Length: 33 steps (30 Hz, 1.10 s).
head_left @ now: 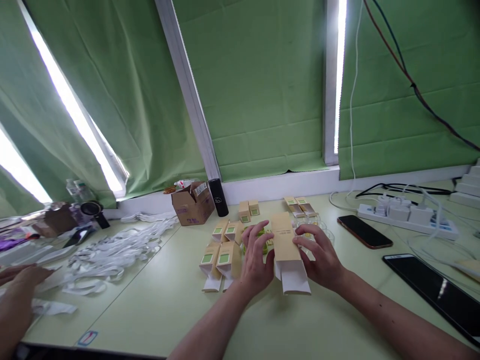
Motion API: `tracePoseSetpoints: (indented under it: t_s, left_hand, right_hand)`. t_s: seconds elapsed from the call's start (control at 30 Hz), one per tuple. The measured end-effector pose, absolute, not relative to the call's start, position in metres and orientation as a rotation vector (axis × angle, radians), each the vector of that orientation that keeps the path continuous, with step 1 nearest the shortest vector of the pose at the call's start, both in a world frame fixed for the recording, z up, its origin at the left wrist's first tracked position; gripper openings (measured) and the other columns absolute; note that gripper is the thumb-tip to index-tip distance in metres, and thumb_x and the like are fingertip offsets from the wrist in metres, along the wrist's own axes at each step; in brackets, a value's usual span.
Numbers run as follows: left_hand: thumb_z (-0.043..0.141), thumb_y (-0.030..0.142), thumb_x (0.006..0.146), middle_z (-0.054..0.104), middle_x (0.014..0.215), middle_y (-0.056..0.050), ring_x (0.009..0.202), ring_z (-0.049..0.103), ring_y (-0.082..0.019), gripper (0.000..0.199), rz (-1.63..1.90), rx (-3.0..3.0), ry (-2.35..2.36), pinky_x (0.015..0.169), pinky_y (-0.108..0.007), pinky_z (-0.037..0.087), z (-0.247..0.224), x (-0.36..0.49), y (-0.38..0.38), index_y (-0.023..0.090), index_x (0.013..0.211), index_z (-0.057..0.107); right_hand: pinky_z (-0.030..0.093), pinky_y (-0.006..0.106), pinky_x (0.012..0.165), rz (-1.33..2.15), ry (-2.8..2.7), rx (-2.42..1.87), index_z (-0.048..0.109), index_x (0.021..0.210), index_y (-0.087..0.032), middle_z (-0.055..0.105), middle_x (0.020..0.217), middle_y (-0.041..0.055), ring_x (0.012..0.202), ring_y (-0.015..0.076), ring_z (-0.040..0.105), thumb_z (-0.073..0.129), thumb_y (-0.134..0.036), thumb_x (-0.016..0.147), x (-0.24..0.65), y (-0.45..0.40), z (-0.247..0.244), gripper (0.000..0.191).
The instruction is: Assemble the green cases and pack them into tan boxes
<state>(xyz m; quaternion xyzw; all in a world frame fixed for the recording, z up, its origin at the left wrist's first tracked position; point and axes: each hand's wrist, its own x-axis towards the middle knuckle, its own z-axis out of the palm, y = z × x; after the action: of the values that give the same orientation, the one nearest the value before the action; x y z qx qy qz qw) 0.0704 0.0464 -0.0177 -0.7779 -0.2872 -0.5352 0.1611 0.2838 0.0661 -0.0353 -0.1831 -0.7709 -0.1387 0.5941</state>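
A tan cardboard box (284, 240) with its white end flap hanging out toward me is held between my two hands. Along its left side are the curved fingers of my left hand (257, 257). The fingers and thumb of my right hand (320, 257) grip its right edge. Partly hidden behind my left hand is something bright green (267, 245). Left of that hand stand several similar boxes (229, 257) with green-and-white labels, the nearest with flaps open toward me. Clear, ring-like items (327, 235) lie behind my right hand.
More small boxes (248, 210) and flatter ones (300, 206) stand farther back. A brown carton (193, 204) and black cylinder (218, 197) are near the wall. Phone (363, 231), tablet (437, 290) and power strip (408, 220) lie right. Another person's hand (22, 285) reaches white straps (116, 250) left.
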Motion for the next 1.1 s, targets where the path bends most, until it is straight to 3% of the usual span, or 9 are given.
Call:
tracePoseSetpoints:
  t_s: [0.13, 0.33, 0.5, 0.63, 0.77, 0.93, 1.03, 1.1]
  left_hand:
    - [0.058, 0.005, 0.09, 0.056, 0.144, -0.015, 0.134, 0.048, -0.031, 0.044, -1.49, -2.234, -0.839, 0.107, -0.052, 0.045, -0.019, 0.07, 0.047, 0.026, 0.128, 0.05]
    - [0.059, 0.009, 0.092, 0.05, 0.15, -0.017, 0.144, 0.043, -0.033, 0.053, -1.53, -2.364, -0.789, 0.115, -0.057, 0.042, -0.021, 0.068, 0.048, 0.024, 0.142, 0.047]
    - [0.061, 0.019, 0.098, 0.048, 0.152, -0.016, 0.146, 0.045, -0.032, 0.052, -1.827, -2.54, -0.838, 0.118, -0.054, 0.044, -0.026, 0.072, 0.051, 0.026, 0.148, 0.048]
    - [0.065, 0.034, 0.1, 0.057, 0.139, -0.015, 0.124, 0.062, -0.027, 0.051, -2.226, -2.67, -1.033, 0.1, -0.042, 0.056, -0.032, 0.078, 0.052, 0.028, 0.147, 0.044]
    - [0.068, 0.044, 0.099, 0.065, 0.117, -0.01, 0.1, 0.066, -0.02, 0.055, -2.444, -2.653, -1.228, 0.082, -0.03, 0.056, -0.031, 0.082, 0.05, 0.027, 0.143, 0.041]
    - [0.066, 0.05, 0.098, 0.065, 0.094, -0.004, 0.084, 0.066, -0.017, 0.05, -2.483, -2.584, -1.313, 0.073, -0.028, 0.054, -0.028, 0.084, 0.048, 0.024, 0.135, 0.044]
    - [0.065, 0.053, 0.099, 0.064, 0.087, -0.002, 0.081, 0.065, -0.017, 0.05, -2.493, -2.57, -1.331, 0.072, -0.027, 0.053, -0.028, 0.085, 0.048, 0.024, 0.134, 0.044]
    - [0.065, 0.054, 0.099, 0.064, 0.086, -0.001, 0.082, 0.065, -0.017, 0.05, -2.496, -2.55, -1.343, 0.071, -0.027, 0.053, -0.028, 0.086, 0.048, 0.024, 0.134, 0.044]
  right_hand:
    - [0.06, 0.051, 0.088, -0.33, -1.772, -0.431, 0.058, 0.131, -0.032, 0.059, 0.117, 0.0111, 0.111, 0.0305, 0.064, 0.061, -0.004, 0.089, 0.284, 0.066, -0.035, 0.051]
    - [0.052, 0.06, 0.11, -0.066, -1.81, -0.392, 0.051, 0.142, -0.03, 0.059, 0.144, 0.0149, 0.137, 0.0371, 0.057, 0.066, -0.013, 0.087, 0.283, 0.055, -0.026, 0.059]
    - [0.059, 0.049, 0.102, 0.324, -1.698, -0.555, 0.055, 0.139, -0.03, 0.069, 0.133, 0.0112, 0.123, 0.0322, 0.068, 0.071, -0.023, 0.091, 0.276, 0.053, -0.026, 0.051]
    - [0.063, 0.045, 0.096, 0.567, -1.621, -0.645, 0.056, 0.139, -0.03, 0.07, 0.129, 0.0108, 0.116, 0.0296, 0.069, 0.074, -0.033, 0.094, 0.271, 0.058, -0.033, 0.049]
    - [0.066, 0.042, 0.084, 0.704, -1.556, -0.656, 0.045, 0.145, -0.033, 0.063, 0.137, 0.0114, 0.101, 0.0238, 0.071, 0.07, -0.039, 0.097, 0.266, 0.057, -0.036, 0.054]
    - [0.066, 0.041, 0.082, 0.703, -1.6, -0.628, 0.036, 0.148, -0.035, 0.056, 0.141, 0.0117, 0.094, 0.0203, 0.071, 0.063, -0.04, 0.101, 0.263, 0.052, -0.037, 0.054]
    - [0.066, 0.041, 0.085, 0.656, -1.596, -0.611, 0.041, 0.144, -0.036, 0.037, 0.157, 0.0127, 0.094, 0.0171, 0.071, 0.06, -0.039, 0.103, 0.263, 0.052, -0.037, 0.046]
    - [0.065, 0.041, 0.088, 0.626, -1.624, -0.614, 0.047, 0.14, -0.035, 0.034, 0.159, 0.0126, 0.092, 0.0157, 0.071, 0.057, -0.039, 0.105, 0.264, 0.054, -0.038, 0.037]
